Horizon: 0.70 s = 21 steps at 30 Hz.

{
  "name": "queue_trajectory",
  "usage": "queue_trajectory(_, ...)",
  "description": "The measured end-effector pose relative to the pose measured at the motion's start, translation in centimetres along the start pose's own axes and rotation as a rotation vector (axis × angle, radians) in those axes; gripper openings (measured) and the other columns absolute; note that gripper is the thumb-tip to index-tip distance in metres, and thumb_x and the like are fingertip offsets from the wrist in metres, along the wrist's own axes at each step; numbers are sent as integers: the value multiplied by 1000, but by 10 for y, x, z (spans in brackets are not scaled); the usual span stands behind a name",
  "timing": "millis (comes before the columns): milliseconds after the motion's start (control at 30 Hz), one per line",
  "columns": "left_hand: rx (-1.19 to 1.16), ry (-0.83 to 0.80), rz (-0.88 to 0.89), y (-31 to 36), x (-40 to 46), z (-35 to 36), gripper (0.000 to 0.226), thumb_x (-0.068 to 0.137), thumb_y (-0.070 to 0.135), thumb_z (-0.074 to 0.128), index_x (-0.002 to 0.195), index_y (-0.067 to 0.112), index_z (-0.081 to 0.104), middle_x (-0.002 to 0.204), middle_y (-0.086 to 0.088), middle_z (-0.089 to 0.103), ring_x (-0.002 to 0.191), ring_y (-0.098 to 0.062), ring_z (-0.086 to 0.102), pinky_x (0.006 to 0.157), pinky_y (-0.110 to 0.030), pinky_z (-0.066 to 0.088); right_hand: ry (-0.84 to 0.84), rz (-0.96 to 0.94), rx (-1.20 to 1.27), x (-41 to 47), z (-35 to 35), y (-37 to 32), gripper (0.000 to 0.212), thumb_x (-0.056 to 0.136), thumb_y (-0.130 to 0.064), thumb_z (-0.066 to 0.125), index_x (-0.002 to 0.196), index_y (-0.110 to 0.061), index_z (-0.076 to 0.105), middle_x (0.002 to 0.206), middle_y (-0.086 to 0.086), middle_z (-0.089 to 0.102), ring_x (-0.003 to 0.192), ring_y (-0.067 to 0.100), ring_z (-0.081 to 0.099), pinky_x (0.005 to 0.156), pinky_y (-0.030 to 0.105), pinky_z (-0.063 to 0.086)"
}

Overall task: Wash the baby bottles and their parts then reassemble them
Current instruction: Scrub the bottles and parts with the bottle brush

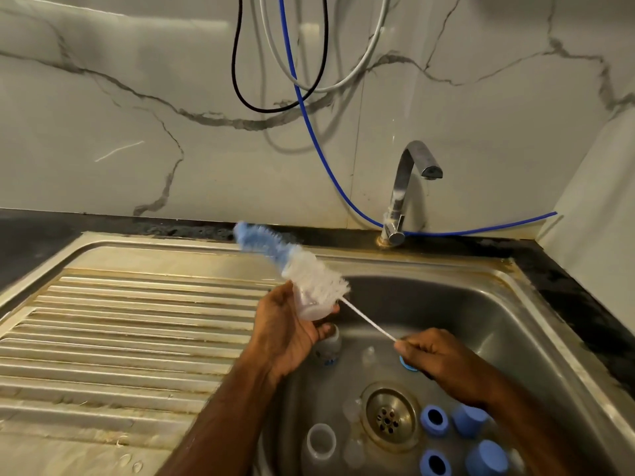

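No lettering, brand mark or number can be read anywhere here, neither up at twelve o'clock nor down at six; every surface comes up plain or too blurred to tell.

I am looking at a home kitchen sink corner. A stainless steel sink basin (488, 314) with a ribbed steel drainboard (130, 331) sits in a dark stone countertop (563, 269). A chrome bent-spout tap (409, 187) rises behind it. White grey-veined marble-look wall tiles (137, 115) form the backsplash, crossed by a thin blue water hose (309, 115).
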<state>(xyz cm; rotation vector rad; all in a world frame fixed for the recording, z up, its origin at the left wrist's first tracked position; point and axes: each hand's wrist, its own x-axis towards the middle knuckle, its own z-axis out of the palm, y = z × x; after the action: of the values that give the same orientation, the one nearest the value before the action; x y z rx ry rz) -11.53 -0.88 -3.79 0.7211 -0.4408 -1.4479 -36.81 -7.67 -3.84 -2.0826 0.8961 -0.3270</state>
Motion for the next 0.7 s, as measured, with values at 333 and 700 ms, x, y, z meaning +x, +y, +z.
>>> queue_trajectory(333,305,129,168,-9,4,6,43,85,29,64,128,26,60,120,-8,71,100,-27,72,69,-40,60,108,38,-129,3,0,8,48,104,-40,44,58,-26,48,55,-6,46,52,5,41,59,33,40)
queue_trajectory(700,176,133,112,-1,6,0,47,83,22,72,128,10,63,118,-13,73,104,-26,73,73,-32,61,-10,113,32,-8,-9,2,50,104,-37,44,56,-28,51,51,-10,44,49,4,39,56,22,37)
